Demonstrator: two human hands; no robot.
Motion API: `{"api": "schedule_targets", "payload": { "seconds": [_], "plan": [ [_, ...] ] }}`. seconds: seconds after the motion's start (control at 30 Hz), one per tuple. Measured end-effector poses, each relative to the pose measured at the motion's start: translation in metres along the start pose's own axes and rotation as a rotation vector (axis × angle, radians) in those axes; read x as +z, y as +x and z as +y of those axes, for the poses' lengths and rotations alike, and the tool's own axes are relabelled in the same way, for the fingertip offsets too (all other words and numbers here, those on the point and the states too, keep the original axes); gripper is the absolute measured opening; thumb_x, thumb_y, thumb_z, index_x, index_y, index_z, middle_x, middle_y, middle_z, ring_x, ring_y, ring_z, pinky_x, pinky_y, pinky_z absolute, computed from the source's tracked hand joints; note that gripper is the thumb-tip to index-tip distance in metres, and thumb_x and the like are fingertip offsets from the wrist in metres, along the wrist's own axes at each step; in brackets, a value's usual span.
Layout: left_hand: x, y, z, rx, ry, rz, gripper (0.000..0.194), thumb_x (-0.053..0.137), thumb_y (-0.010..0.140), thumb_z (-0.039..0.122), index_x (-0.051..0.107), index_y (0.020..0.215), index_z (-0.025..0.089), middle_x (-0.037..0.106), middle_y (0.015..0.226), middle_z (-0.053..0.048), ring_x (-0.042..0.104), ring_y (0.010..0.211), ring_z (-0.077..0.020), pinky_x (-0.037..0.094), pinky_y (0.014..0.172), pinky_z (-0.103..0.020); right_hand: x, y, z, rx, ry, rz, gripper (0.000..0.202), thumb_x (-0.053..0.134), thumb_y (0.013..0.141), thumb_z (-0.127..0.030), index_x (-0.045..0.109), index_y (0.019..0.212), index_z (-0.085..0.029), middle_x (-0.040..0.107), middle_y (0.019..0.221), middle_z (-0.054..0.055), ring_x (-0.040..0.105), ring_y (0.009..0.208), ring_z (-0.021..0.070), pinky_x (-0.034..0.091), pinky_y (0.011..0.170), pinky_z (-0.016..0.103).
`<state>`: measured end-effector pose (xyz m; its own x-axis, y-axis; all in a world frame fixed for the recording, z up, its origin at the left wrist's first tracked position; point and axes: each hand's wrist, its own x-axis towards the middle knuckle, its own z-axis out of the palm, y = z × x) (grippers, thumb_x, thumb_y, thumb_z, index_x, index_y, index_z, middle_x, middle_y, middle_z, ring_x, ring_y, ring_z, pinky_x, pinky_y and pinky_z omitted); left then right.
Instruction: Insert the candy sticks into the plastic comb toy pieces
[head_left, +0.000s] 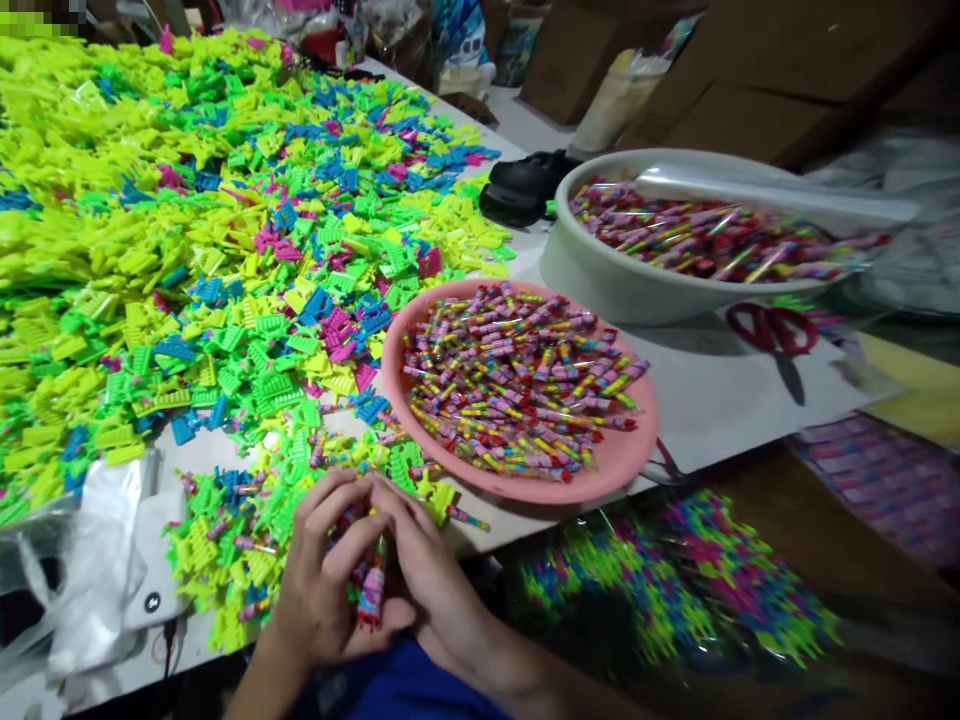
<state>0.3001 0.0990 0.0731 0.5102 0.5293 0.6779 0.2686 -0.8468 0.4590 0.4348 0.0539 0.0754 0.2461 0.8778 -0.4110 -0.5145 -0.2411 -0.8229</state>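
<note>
My left hand [315, 570] and my right hand [427, 560] are cupped together at the table's front edge, fingers curled inward. Between them shows a small pink-printed tube [372, 590] with a red end pointing down toward me. More colourful bits are partly hidden behind my fingers. Just beyond my hands lies a small heap of green, yellow and blue plastic pieces [262, 570] mixed with a few similar tubes. A pink basin [517, 492] full of such tubes stands beyond my right hand.
A huge pile of neon plastic pieces [187, 220] covers the table's left. At right stand a grey-white tub [622, 295] of tubes and red-handled scissors [780, 345]. A black object [525, 187] sits behind the basin. A white device [159, 560] and clear plastic bags [97, 570] lie left.
</note>
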Motion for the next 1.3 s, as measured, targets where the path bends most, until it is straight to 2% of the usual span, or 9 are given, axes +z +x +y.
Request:
{"api": "schedule_targets", "payload": {
  "seconds": [0.13, 0.23, 0.33, 0.53, 0.77, 0.93, 1.07, 1.17, 1.3],
  "plan": [
    [0.003, -0.012, 0.019, -0.252, -0.183, 0.385, 0.025, 0.054, 0.117, 0.046, 0.072, 0.123, 0.031, 0.086, 0.113, -0.005, 0.083, 0.114, -0.0287, 0.066, 0.101, -0.05, 0.019, -0.022, 0.023, 0.133, -0.036, -0.018, 0.07, 0.074, 0.088, -0.086, 0.085, 0.125, -0.027, 0.085, 0.14, 0.014, 0.078, 0.134, 0.036, 0.066, 0.109, 0.047],
    [0.014, 0.0, 0.036, -0.474, -0.316, 0.819, 0.01, 0.06, 0.115, 0.04, 0.062, 0.11, 0.031, 0.082, 0.091, 0.005, 0.081, 0.09, -0.0215, 0.065, 0.097, -0.045, 0.034, -0.034, 0.038, -0.029, -0.172, 0.02, 0.064, 0.067, 0.093, -0.085, 0.082, 0.12, -0.029, 0.085, 0.135, 0.013, 0.075, 0.136, 0.0347, 0.062, 0.115, 0.045],
    [0.014, 0.015, 0.039, -0.646, -0.426, 1.008, 0.011, 0.067, 0.113, 0.037, 0.06, 0.109, 0.03, 0.075, 0.08, 0.009, 0.073, 0.076, -0.0164, 0.064, 0.089, -0.036, 0.043, -0.039, 0.038, -0.23, -0.326, -0.12, 0.046, 0.057, 0.109, -0.069, 0.077, 0.122, -0.03, 0.088, 0.121, 0.011, 0.083, 0.115, 0.031, 0.066, 0.101, 0.043],
    [-0.009, 0.014, 0.028, -1.084, -0.831, 1.047, 0.041, 0.085, 0.099, 0.054, 0.059, 0.088, 0.024, 0.058, 0.074, 0.006, 0.06, 0.068, -0.0124, 0.061, 0.076, -0.026, 0.043, -0.034, 0.017, -0.412, -0.648, -0.373, 0.039, 0.059, 0.112, -0.054, 0.067, 0.141, -0.029, 0.089, 0.125, 0.013, 0.087, 0.116, 0.0373, 0.069, 0.096, 0.048],
    [-0.024, 0.006, 0.019, -1.242, -1.233, 1.128, 0.035, 0.09, 0.093, 0.033, 0.057, 0.09, 0.024, 0.056, 0.077, 0.009, 0.062, 0.066, -0.0076, 0.058, 0.068, -0.018, 0.033, -0.034, 0.012, -0.396, -0.96, -0.502, 0.06, 0.067, 0.11, -0.052, 0.063, 0.162, -0.023, 0.092, 0.116, 0.015, 0.09, 0.096, 0.0398, 0.072, 0.085, 0.049],
    [-0.032, 0.007, 0.011, -1.308, -1.289, 1.108, 0.03, 0.082, 0.095, 0.022, 0.054, 0.085, 0.022, 0.053, 0.072, 0.009, 0.056, 0.057, -0.0047, 0.05, 0.056, -0.013, 0.029, -0.032, 0.003, -0.438, -0.866, -0.541, 0.046, 0.064, 0.11, -0.035, 0.075, 0.152, -0.02, 0.085, 0.14, 0.018, 0.085, 0.122, 0.0387, 0.068, 0.105, 0.051],
    [-0.03, 0.008, 0.017, -1.245, -1.18, 1.002, 0.028, 0.087, 0.09, 0.03, 0.062, 0.081, 0.021, 0.056, 0.072, 0.006, 0.059, 0.063, -0.0095, 0.055, 0.063, -0.019, 0.029, -0.026, -0.009, -0.103, -0.461, -0.543, 0.044, 0.069, 0.109, -0.053, 0.082, 0.132, -0.018, 0.085, 0.097, 0.009, 0.08, 0.091, 0.0242, 0.065, 0.085, 0.035],
    [-0.028, 0.007, 0.023, -1.182, -1.014, 0.8, 0.031, 0.084, 0.09, 0.041, 0.067, 0.075, 0.02, 0.058, 0.072, 0.003, 0.061, 0.069, -0.0141, 0.059, 0.072, -0.025, 0.027, -0.021, -0.008, 0.27, -0.183, -0.561, 0.073, 0.074, 0.099, -0.081, 0.078, 0.13, -0.014, 0.058, 0.06, -0.006, 0.047, 0.05, 0.0097, 0.036, 0.047, 0.019],
    [-0.034, 0.004, 0.023, -1.167, -0.919, 0.581, 0.019, 0.074, 0.097, 0.039, 0.082, 0.095, 0.022, 0.064, 0.071, 0.001, 0.061, 0.068, -0.0165, 0.053, 0.072, -0.027, 0.026, -0.014, 0.0, 0.425, 0.0, -0.643, 0.084, 0.083, 0.093, -0.079, 0.065, 0.146, -0.016, 0.075, 0.081, 0.001, 0.058, 0.046, 0.0097, 0.042, 0.037, 0.018]
  ]
}}
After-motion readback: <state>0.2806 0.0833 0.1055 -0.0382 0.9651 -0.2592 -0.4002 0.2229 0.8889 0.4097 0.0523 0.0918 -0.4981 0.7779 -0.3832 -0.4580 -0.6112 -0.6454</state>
